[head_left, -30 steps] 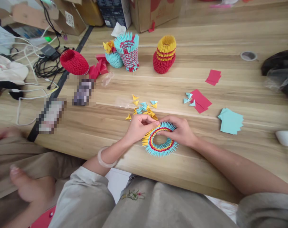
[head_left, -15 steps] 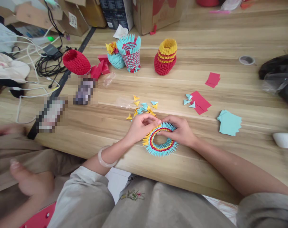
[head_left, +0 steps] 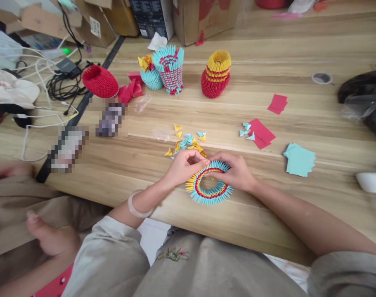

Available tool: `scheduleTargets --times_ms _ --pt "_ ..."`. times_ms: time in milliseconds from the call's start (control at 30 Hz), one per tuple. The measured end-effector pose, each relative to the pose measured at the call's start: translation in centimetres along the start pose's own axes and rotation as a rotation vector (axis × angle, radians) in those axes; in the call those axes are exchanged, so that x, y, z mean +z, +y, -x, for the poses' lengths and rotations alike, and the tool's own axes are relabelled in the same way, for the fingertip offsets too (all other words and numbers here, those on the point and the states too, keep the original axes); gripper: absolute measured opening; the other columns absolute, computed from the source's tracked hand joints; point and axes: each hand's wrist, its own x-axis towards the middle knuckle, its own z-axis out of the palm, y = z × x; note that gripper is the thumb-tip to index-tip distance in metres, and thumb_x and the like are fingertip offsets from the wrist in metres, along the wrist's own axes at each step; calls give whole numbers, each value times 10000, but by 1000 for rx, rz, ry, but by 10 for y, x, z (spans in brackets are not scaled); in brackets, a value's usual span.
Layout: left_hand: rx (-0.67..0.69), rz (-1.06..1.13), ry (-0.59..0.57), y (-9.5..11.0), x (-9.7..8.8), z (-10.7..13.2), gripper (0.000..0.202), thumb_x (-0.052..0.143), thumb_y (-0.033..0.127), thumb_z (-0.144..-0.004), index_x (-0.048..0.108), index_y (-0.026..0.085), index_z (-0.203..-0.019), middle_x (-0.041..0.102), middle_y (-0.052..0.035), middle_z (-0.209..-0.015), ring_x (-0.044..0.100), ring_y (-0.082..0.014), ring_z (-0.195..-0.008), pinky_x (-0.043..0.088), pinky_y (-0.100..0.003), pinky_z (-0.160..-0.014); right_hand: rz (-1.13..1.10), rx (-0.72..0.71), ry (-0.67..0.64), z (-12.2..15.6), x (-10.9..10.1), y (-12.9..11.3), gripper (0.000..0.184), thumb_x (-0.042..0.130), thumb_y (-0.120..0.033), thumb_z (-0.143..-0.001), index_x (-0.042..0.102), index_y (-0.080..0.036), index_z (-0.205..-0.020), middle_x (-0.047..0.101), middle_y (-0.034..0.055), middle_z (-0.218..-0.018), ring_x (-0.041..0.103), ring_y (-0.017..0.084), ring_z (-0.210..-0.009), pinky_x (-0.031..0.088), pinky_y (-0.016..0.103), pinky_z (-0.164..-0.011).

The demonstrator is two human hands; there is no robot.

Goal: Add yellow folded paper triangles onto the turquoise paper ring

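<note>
A ring of folded paper pieces, in light blue, yellow and red rows, is held over the table near its front edge. My left hand grips its upper left rim, thumb and fingers pinched where yellow pieces line the outer row. On the upper right rim, my right hand is closed, with the thumb towards the hole and fingers behind. Whether a loose piece is between the fingertips is hidden. Just beyond my left hand lies a pile of yellow and blue folded paper triangles.
Finished paper vases, one blue and red, one red and yellow, stand farther back. Red paper sheets and blue paper sheets lie to the right. Two blurred-out phones and cables are left. Another person's hand rests at lower left.
The ring has tilted or shifted very slightly between my hands, and a small yellow spot now shows in its hole. The other person's hand has moved a little right.
</note>
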Motion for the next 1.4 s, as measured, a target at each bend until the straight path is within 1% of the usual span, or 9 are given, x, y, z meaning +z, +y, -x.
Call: scheduleTargets --times_ms 300,367,467,533,633,833,967,1200,1400 --pt "45 -90 -40 7 1 2 283 795 333 -683 592 138 -705 573 17 -702 497 -75 -622 385 -198 -549 27 -8 18 2 0 -2 352 783 -485 -722 688 -196 -900 759 42 -830 721 186 -722 592 307 -707" --pt "62 -96 -84 6 1 2 288 814 324 -677 599 135 -704 567 18 -698 501 -78 -638 386 -193 -556 -50 -5 -17 2 -2 -3 379 775 -509 -725 684 -196 -919 759 52 -860 725 193 -753 592 316 -724" --pt "41 -90 -141 4 1 3 297 819 331 -683 594 138 -691 565 20 -686 493 -74 -612 392 -194 -550 -214 15 -3 1 -5 -1 382 625 -548 -852 681 -193 -983 746 73 -877 713 184 -765 584 311 -696" --pt "30 -80 -174 2 2 4 291 817 322 -688 588 141 -686 565 26 -675 487 -68 -590 400 -195 -550 -208 25 80 -3 -8 3 360 501 -503 -941 687 -200 -995 736 84 -904 704 184 -815 583 328 -733" --pt "23 -88 -218 1 2 5 269 812 296 -696 590 143 -689 575 33 -655 483 -60 -566 405 -194 -554 -45 -15 164 -9 -10 9 258 488 -363 -968 700 -216 -966 737 88 -979 693 202 -954 571 376 -860" --pt "29 -90 -247 2 1 7 269 826 307 -681 617 138 -683 627 14 -639 532 -75 -573 424 -200 -559 231 -239 -79 -14 -8 16 260 487 -189 -951 701 -228 -1094 679 112 -1240 620 236 -1171 510 458 -1007" --pt "29 -58 -251 1 1 7 270 832 305 -676 624 133 -684 643 6 -646 551 -78 -582 442 -203 -568 352 -228 -200 -13 -6 18 257 512 -225 -942 701 -254 -1115 625 103 -1342 563 289 -1250 481 528 -1031" --pt "17 -61 -240 0 1 6 266 843 285 -663 626 134 -691 656 2 -665 558 -74 -585 446 -198 -569 229 -211 7 -11 -4 22 192 532 -224 -933 720 -231 -971 735 93 -1018 659 245 -1015 552 470 -916" --pt "-2 -70 -222 3 1 6 287 850 310 -649 627 133 -686 650 5 -661 557 -73 -575 435 -199 -552 190 -105 136 -10 -4 16 186 557 -250 -913 740 -224 -896 734 95 -942 685 237 -925 578 436 -837"
